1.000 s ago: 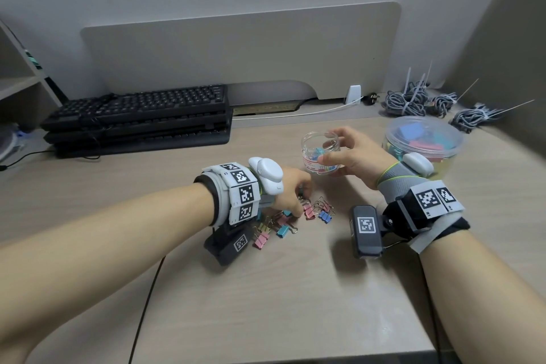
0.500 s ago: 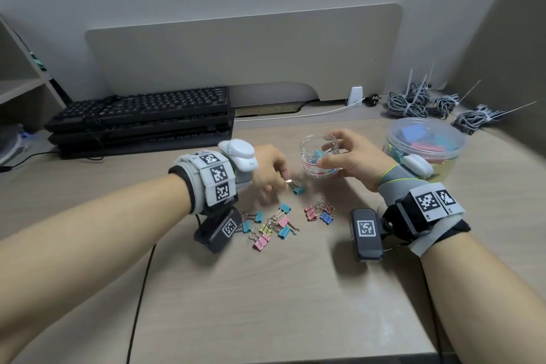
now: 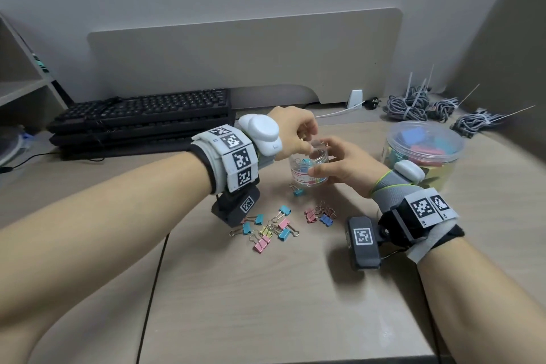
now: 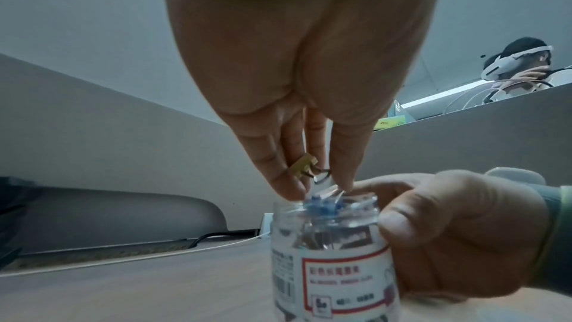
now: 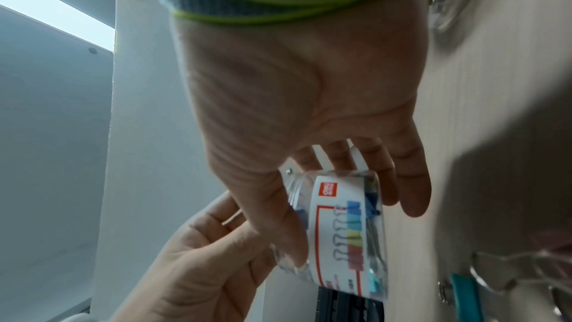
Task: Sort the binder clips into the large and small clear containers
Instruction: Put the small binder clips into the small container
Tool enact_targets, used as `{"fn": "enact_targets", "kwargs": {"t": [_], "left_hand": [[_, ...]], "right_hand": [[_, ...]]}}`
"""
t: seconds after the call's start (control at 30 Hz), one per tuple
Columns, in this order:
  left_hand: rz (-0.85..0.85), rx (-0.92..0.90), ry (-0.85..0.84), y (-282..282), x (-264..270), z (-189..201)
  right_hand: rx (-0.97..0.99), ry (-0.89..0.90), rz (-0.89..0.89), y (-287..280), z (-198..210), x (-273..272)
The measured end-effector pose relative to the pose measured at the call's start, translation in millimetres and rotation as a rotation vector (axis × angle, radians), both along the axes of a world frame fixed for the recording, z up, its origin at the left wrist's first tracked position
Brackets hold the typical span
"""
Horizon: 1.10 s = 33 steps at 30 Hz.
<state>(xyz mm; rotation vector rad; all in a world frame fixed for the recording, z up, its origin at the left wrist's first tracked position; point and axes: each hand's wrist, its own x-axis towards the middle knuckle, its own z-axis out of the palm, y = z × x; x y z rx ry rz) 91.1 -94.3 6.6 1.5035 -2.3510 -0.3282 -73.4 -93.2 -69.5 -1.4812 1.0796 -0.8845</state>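
Left wrist view is showing the left hand (image 4: 309,112) pinching a yellow clip (image 4: 86,167) over the small jar (image 4: 328,249); head view is hiding that clip; the right hand (image 3: 345,165) is grasping the jar.

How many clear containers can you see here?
2: the small jar, gripped by the right hand mid-desk, and the large tub on the desk behind that wrist, further right. None seems hidden.
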Motion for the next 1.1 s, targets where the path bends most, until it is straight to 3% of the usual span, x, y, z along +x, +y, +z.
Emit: {"fn": "enact_targets", "kwargs": {"t": [0.2,0.3,0.43,0.53,0.7,0.87,1.1], "left_hand": [[0.007,0.060,0.335,-7.7,9.7,-2.9],[0.075,0.032,0.371,-11.8,20.7,-8.5],[0.145,0.101,0.188,-10.7,35.7,-27.8],[0.090,0.242,-0.026,1.2,35.2,-43.3],[-0.053,0.357,-0.118,25.0,12.0,-58.1],[-0.169,0.367,-0.225,36.9,-8.6,-64.1],[-0.272,0.248,-0.426,40.2,-24.4,-68.7]], "right_hand": [[-0.002,-0.037,-0.021,-0.7,0.4,-0.6],[0.008,-0.051,-0.047,-1.2,-0.3,-4.0],[0.024,-0.075,-0.089,-2.1,0.6,-12.4],[0.025,-0.066,-0.106,-3.1,1.2,-16.3],[0.026,-0.075,-0.123,-5.1,1.7,-19.6],[0.034,-0.093,-0.129,-8.0,1.5,-24.2],[0.052,-0.128,-0.130,-8.3,3.0,-27.7]]}}
